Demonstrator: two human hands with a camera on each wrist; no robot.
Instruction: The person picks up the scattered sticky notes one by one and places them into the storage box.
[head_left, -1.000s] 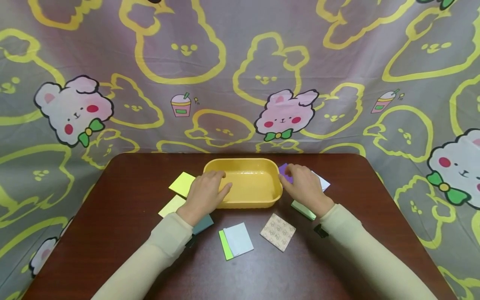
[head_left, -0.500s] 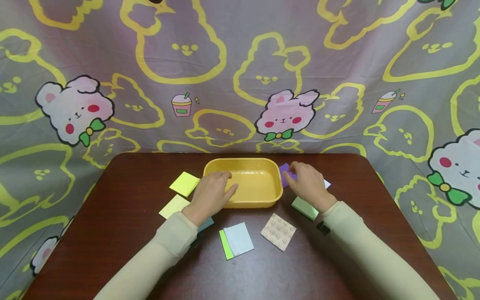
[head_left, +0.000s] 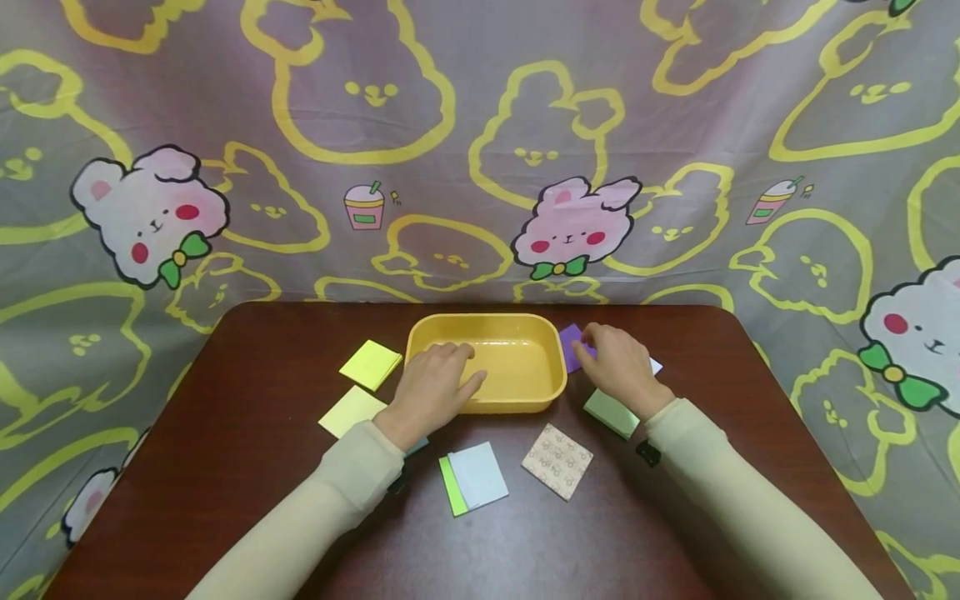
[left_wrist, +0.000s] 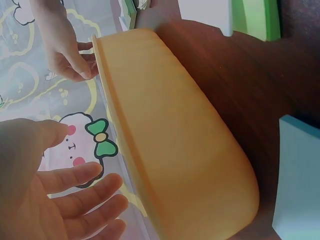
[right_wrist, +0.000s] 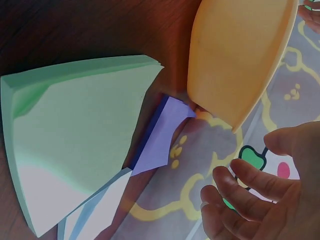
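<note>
A yellow basin [head_left: 510, 406] stands at the back middle of the table. My left hand [head_left: 433, 385] hovers over the basin's left end, fingers loosely bent and holding nothing; the left wrist view has it beside the rim, thumb apart. To the right of the basin, my right hand [head_left: 619, 367] is above a purple sticky note pad [head_left: 570, 346] and partly covers it. In the right wrist view its fingers are relaxed and apart, with nothing between them. Below this hand lie a pale green pad [right_wrist: 80, 125] and a whitish pad [right_wrist: 97, 210].
Left of the basin are a bright yellow pad [head_left: 369, 364] and a pale yellow one [head_left: 347, 410]. A teal pad [left_wrist: 300, 185] is mostly hidden by the left arm. Nearer lie a light blue pad [head_left: 482, 473] over a lime one [head_left: 453, 490], and a patterned beige pad [head_left: 557, 461].
The left hand has shifted right over the basin, uncovering more of the yellow pads. My right hand has drawn slightly right from the basin's edge, leaving more of the purple and green pads visible.
</note>
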